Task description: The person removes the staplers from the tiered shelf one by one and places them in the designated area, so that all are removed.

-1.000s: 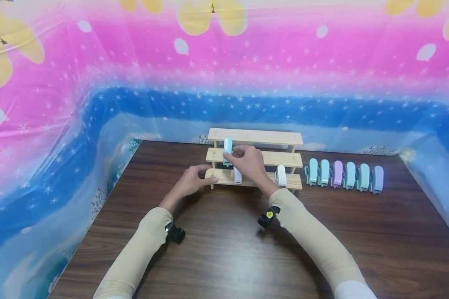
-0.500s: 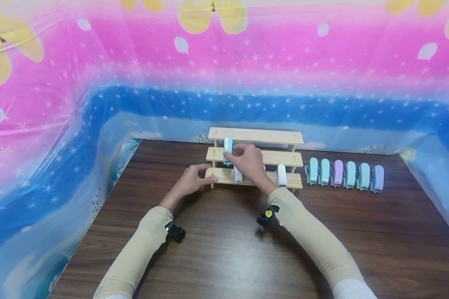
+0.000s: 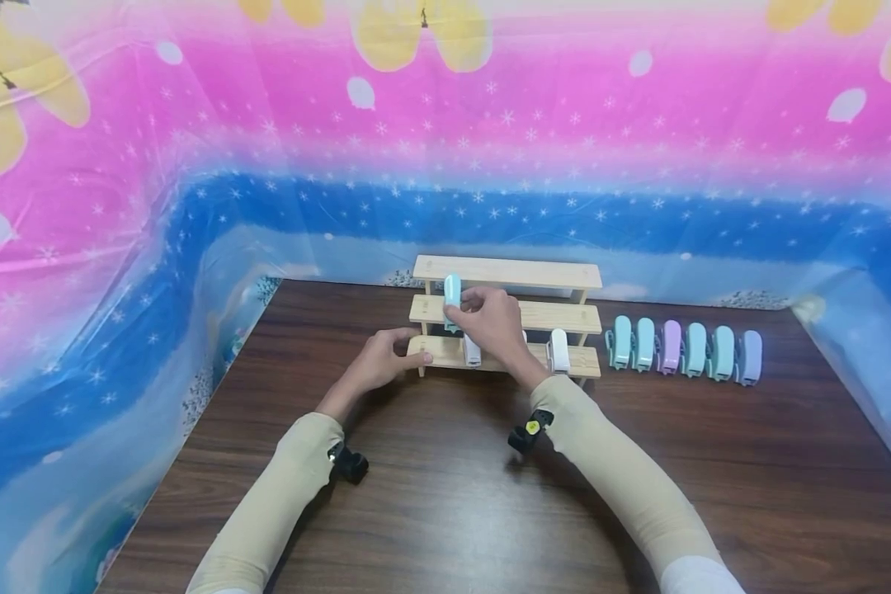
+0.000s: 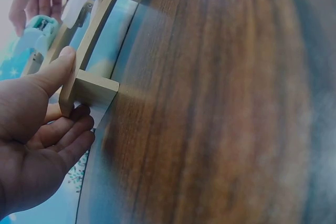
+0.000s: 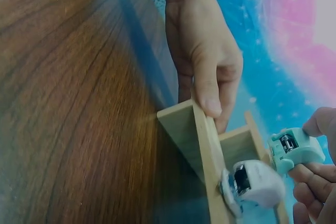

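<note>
A pale wooden three-step rack (image 3: 508, 270) stands near the back of the table. My left hand (image 3: 374, 360) grips the left end of its lowest step, thumb on top and fingers beneath, as the left wrist view shows. My right hand (image 3: 493, 322) pinches a small teal stapler-like tool (image 3: 452, 295) upright at the left part of the middle step. In the right wrist view a metal spring part shows in the end of this teal tool (image 5: 299, 148). Whether it touches the step I cannot tell. A whitish tool (image 3: 472, 351) of this shape stands on the lowest step below my right hand.
Another white tool (image 3: 558, 351) stands farther right on the lowest step; a white bit between them is mostly hidden behind my right hand. Several similar tools, with a purple one (image 3: 668, 346) among them, stand in a row right of the rack. A printed cloth (image 3: 445, 206) hangs behind.
Both hands stay almost in place. The teal tool shows no clear movement on the middle step, apart from a slight shift of the whole view.
</note>
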`<state>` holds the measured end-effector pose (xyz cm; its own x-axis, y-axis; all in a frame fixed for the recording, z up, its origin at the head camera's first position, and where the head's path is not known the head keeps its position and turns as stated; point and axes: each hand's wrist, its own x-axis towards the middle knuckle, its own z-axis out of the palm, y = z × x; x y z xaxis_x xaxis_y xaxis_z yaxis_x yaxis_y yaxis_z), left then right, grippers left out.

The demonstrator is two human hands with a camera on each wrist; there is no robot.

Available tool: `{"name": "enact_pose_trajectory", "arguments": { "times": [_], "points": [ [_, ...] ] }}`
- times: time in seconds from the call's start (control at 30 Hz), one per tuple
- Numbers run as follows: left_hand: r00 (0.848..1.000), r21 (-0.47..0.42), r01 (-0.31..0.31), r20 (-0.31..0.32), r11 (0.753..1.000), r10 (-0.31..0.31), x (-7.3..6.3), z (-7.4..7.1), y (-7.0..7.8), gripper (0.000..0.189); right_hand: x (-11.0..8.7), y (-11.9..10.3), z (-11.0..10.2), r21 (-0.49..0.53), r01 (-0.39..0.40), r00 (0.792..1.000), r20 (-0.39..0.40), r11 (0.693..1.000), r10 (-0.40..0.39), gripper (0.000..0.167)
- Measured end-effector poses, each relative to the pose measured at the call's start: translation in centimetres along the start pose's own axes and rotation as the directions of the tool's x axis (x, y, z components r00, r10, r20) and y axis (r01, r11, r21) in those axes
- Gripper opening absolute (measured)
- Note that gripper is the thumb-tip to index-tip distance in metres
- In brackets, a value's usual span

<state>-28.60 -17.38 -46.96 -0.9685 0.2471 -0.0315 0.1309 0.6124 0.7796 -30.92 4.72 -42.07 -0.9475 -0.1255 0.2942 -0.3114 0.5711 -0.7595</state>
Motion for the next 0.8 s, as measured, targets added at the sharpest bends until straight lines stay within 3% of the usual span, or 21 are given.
{"name": "enact_pose_trajectory", "arguments": {
  "times": [0.37, 0.8],
  "points": [
    [1.0, 0.004, 0.016, -0.006, 1.0, -0.016, -0.1, 0.1, 0.1, 0.066, -0.9, -1.7, -1.0, 0.001, 0.04, 0.999, 0.0, 0.999, -0.04, 0.037],
    [1.0, -0.003, -0.001, -0.008, 1.0, 0.001, 0.0, 0.2, 0.1, 0.063, -1.5, -1.5, -3.6, 0.009, 0.038, 0.998, -0.043, 0.999, -0.038, 0.03]
  ]
}}
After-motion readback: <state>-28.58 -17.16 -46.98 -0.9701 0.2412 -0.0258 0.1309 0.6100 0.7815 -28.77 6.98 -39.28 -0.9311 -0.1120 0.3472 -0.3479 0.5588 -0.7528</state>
